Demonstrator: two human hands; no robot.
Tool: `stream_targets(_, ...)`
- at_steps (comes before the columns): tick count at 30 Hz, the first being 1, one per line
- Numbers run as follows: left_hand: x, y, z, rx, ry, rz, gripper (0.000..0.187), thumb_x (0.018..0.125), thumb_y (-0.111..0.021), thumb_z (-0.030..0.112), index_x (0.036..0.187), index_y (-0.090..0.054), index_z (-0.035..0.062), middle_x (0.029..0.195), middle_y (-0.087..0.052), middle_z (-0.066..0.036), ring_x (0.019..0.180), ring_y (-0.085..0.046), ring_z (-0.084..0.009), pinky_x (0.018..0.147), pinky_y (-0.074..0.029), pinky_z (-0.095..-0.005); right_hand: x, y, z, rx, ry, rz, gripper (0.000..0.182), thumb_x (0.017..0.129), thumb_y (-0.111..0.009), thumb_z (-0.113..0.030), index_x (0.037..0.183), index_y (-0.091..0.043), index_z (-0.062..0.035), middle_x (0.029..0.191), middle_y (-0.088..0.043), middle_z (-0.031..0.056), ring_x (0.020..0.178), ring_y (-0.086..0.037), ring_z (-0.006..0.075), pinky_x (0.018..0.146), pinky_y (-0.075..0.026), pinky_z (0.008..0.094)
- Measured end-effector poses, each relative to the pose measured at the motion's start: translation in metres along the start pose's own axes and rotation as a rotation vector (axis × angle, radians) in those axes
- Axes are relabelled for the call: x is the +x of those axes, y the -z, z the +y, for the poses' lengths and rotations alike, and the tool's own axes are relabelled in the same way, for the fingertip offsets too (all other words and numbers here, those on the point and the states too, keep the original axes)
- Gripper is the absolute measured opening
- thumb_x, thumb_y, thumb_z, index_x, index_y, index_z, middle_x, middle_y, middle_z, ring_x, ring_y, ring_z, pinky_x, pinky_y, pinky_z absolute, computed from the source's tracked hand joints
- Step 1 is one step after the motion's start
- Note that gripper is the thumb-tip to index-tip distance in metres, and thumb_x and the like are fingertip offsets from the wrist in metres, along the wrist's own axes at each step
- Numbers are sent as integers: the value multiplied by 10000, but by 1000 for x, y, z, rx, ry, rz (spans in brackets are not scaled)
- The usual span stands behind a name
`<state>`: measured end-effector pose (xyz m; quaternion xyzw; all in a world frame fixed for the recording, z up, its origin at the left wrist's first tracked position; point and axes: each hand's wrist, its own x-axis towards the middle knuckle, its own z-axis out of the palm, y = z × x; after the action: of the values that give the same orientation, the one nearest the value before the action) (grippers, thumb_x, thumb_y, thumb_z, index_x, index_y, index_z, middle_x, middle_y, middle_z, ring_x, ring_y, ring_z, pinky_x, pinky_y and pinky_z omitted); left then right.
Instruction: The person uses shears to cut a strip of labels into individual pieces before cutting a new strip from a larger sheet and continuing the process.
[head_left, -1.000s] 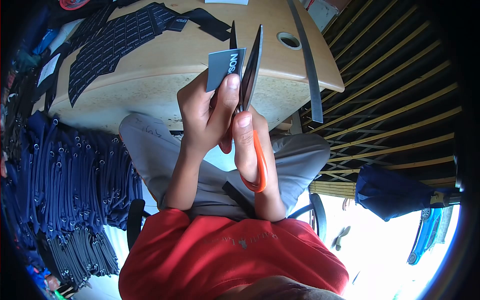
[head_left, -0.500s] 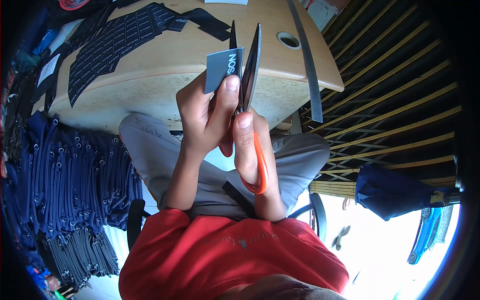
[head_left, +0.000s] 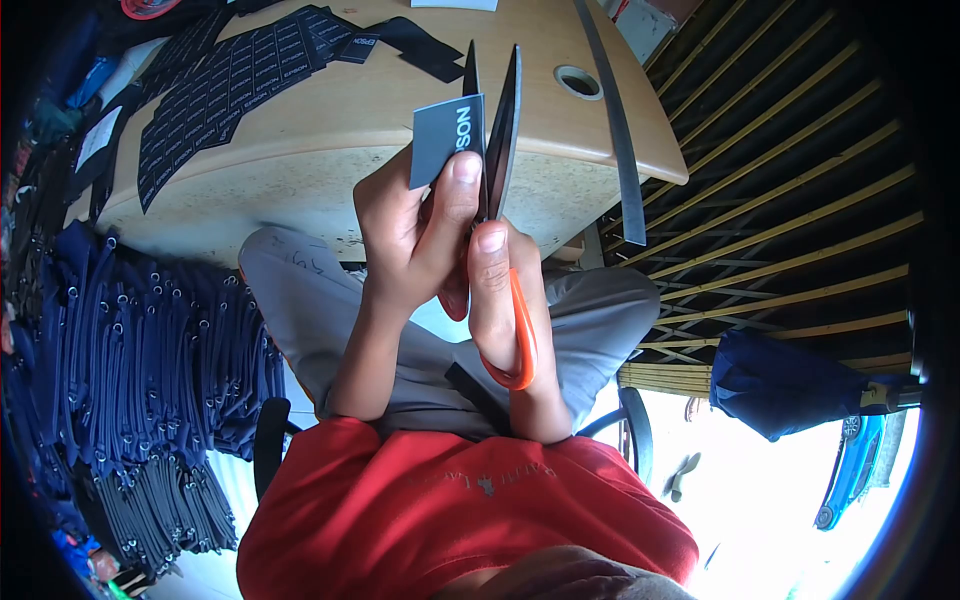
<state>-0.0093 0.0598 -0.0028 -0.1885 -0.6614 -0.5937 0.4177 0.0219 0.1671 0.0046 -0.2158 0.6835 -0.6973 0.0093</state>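
My left hand pinches a small grey label with white lettering, thumb on its front near the lower edge. A pair of scissors with orange handles is in my right hand, the thumb through one loop. Their blades point up and stand apart, one running along the label's right edge and partly behind it. Both hands are close together, in front of the table's edge. The fingers behind the label and the second handle are mostly hidden.
On the wooden table lie several black printed label sheets and a long dark strip, which hangs over the edge. Navy straps with metal rings hang at the left. A folding gate and a dark blue umbrella are at the right.
The scissor blades have drawn slightly closer together. Both hands and the label stay almost in the same place.
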Motion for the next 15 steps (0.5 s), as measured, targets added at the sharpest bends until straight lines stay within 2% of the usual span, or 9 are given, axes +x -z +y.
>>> stream_targets(15, 1, 2, 0, -31, 1, 5, 169, 929, -560, 121, 822, -577, -7, 620, -519, -20, 549, -441, -67, 504, -359, -240, 1, -2, 3, -23, 1, 4, 392, 1000, -419, -332, 1018, -579, 25, 602, -572, 134, 559, -598, 222, 545, -459, 330)
